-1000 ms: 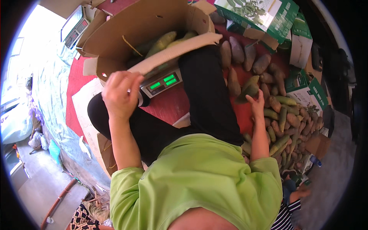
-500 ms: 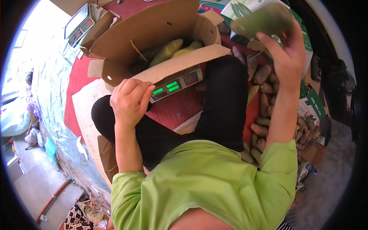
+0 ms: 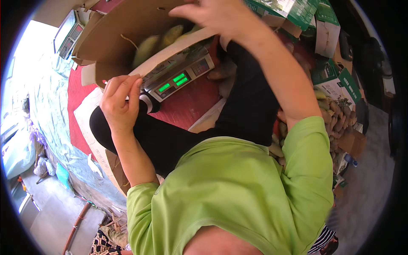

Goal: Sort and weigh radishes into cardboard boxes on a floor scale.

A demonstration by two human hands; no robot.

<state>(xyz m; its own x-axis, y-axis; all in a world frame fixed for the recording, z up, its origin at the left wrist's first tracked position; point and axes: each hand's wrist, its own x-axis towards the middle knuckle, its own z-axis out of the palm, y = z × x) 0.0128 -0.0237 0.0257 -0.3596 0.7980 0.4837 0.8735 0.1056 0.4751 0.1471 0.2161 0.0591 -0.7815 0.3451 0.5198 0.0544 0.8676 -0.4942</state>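
Observation:
My left hand [image 3: 120, 100] pinches the near flap of an open cardboard box [image 3: 100, 73] at its left corner. The box stands tilted on a digital scale [image 3: 190, 80] with lit green displays. Inside lie several oblong green fruits or vegetables [image 3: 173, 34]; one, a green piece [image 3: 147, 50] near the left end, is blurred. My right hand [image 3: 216, 16] is over the box's right side, thumb stretched out to the left. No item shows in it, though the upper picture edge cuts off some fingers.
Several brownish oblong roots or tubers [image 3: 338, 117] lie heaped at my right. Green-and-white cartons [image 3: 325, 38] stand at the far right. Another scale [image 3: 70, 40] is at the far left. My black-trousered legs [image 3: 250, 93] flank the first scale on a red surface [image 3: 180, 110].
My right hand has swung left from the right side to over the box and no longer shows the green oblong piece. A blurred green piece now shows inside. My left hand keeps the flap.

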